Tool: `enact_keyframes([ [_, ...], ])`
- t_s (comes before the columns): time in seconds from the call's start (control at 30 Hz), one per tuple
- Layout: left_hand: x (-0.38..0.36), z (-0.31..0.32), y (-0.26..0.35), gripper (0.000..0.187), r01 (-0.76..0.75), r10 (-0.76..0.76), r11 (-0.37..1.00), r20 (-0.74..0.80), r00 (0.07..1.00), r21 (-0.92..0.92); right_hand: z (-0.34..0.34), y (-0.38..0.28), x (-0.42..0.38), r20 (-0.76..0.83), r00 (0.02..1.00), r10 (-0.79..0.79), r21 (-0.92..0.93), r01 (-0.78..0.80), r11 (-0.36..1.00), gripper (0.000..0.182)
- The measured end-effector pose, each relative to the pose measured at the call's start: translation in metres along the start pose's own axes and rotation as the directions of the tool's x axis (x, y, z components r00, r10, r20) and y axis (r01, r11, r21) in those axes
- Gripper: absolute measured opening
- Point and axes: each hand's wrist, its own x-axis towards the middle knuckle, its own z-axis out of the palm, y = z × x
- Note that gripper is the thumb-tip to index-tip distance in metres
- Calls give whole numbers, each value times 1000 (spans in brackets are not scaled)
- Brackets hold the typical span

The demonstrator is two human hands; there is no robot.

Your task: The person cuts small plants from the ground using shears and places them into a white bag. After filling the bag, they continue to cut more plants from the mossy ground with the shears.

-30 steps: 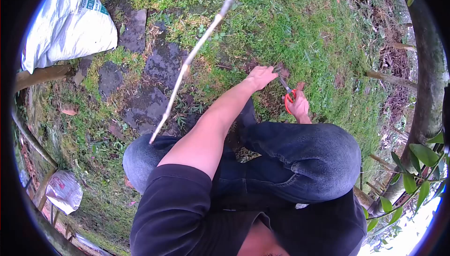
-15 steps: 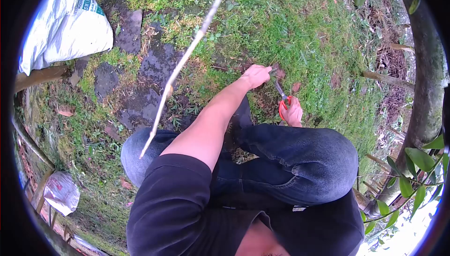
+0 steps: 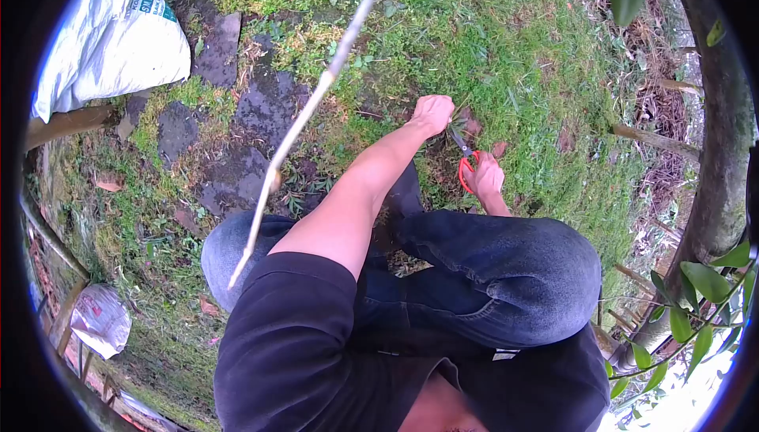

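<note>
The person's bent knees (image 3: 506,274) fill the lower middle of the frame, with the grass (image 3: 522,60) spread above them across the upper centre and right. The left hand (image 3: 432,113) sits just above centre, and the right hand (image 3: 484,177) lies just below and right of it; the scissors (image 3: 463,157) lie between the two hands. A thin stick (image 3: 304,120) crosses the frame from top centre down to lower left, passing in front of the flat stones (image 3: 261,108) left of centre. A sack (image 3: 111,37) lies in the upper left. A tree trunk (image 3: 723,132) runs down the right edge, with leaves (image 3: 700,282) at lower right. A small bag (image 3: 99,320) sits at lower left.
</note>
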Motion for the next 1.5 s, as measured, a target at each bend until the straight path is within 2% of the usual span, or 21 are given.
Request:
enact_keyframes([
  [0.1,-2,1,5,12,-57,57,997,-13,998,55,-1,0,-4,-66,998,7,73,-2,997,45],
  [0.2,-3,7,16,9,-158,153,984,56,987,82,-4,-1,-11,-17,968,249,203,-241,949,46],
  [0.3,-21,6,28,15,-265,264,950,27,964,166,11,23,-15,-27,923,383,222,-368,903,49],
  [0.33,-22,7,31,23,-262,248,947,94,964,189,15,29,-17,-77,920,385,264,-353,898,49],
  [0.43,-24,12,24,28,-398,374,879,136,917,263,24,45,-22,-91,915,393,243,-363,900,49],
  [0.63,-15,23,7,30,-576,537,800,231,811,166,20,39,-24,-70,924,375,287,-341,895,48],
  [0.73,-11,13,11,31,-515,458,855,380,803,57,16,31,-19,-92,934,344,294,-304,906,49],
  [0.83,-18,13,16,38,-535,478,836,314,820,122,14,28,-14,-102,941,322,301,-280,912,50],
  [0.93,-30,19,18,44,-552,547,823,77,834,133,14,27,-11,-110,945,309,306,-264,915,50],
  [1.03,-29,22,25,39,-491,479,843,108,871,217,16,28,-14,-126,943,309,311,-258,915,50],
  [1.13,-22,21,28,26,-479,406,823,276,872,304,16,29,-16,-133,938,320,310,-267,913,49],
  [1.23,-14,20,25,21,-398,343,884,239,908,245,13,30,-17,-128,936,327,281,-282,917,48],
  [1.33,-8,28,24,17,-234,228,957,53,972,173,14,27,-15,-110,945,308,267,-271,925,49],
  [1.43,5,33,17,12,63,-62,998,28,998,-30,12,25,-14,-92,964,248,239,-220,946,49],
  [1.5,8,33,7,10,64,-67,993,-31,997,-101,10,21,-16,-64,976,208,192,-193,962,50],
])
